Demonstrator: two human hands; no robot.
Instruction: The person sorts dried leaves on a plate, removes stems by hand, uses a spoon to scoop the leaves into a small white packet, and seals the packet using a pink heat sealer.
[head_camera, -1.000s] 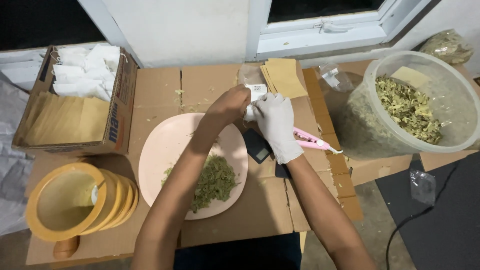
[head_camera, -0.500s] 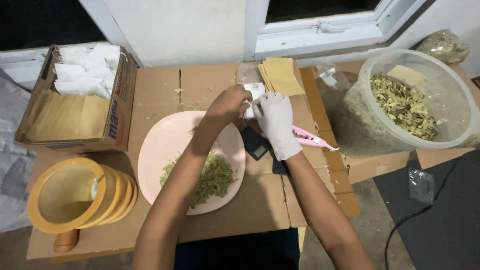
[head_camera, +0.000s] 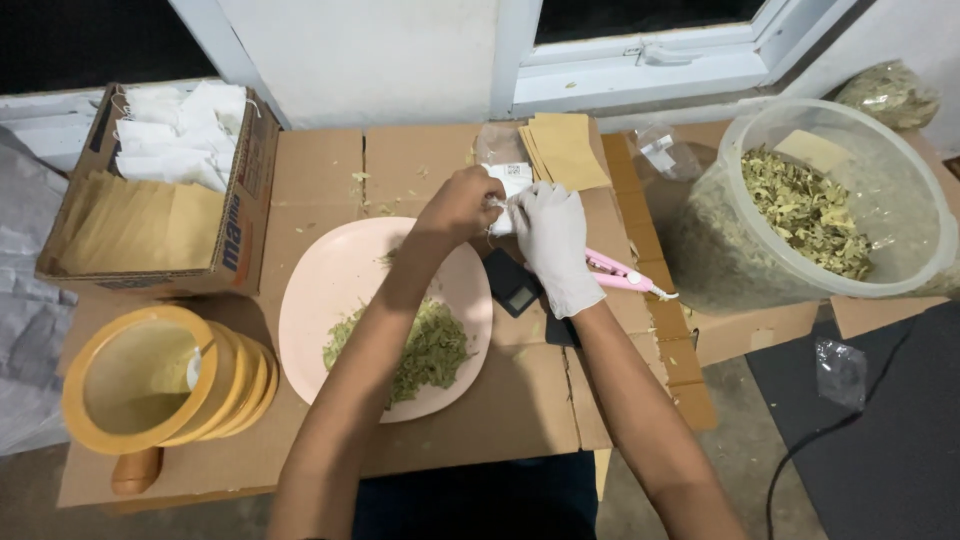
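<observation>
My left hand (head_camera: 458, 208), bare, and my right hand (head_camera: 552, 240), in a white glove, meet above the far edge of a pink plate (head_camera: 330, 290). Both pinch a small white bag (head_camera: 512, 183) between them; most of the bag is hidden by the fingers. A heap of dried green leaves (head_camera: 425, 350) lies on the plate's near half, partly under my left forearm. A small black scale (head_camera: 512, 283) sits just under my right hand, and a pink tool (head_camera: 625, 275) lies to its right.
A cardboard box (head_camera: 235, 225) at left holds brown envelopes and white bags. A yellow pot with lids (head_camera: 150, 385) sits front left. Brown envelopes (head_camera: 565, 150) lie at the back. A large clear tub (head_camera: 900, 190) of dried leaves stands at right. All rests on flattened cardboard (head_camera: 500, 420).
Both hands stay together on the white bag above the plate's far edge, with only slight finger shifts. Nothing else has moved.
</observation>
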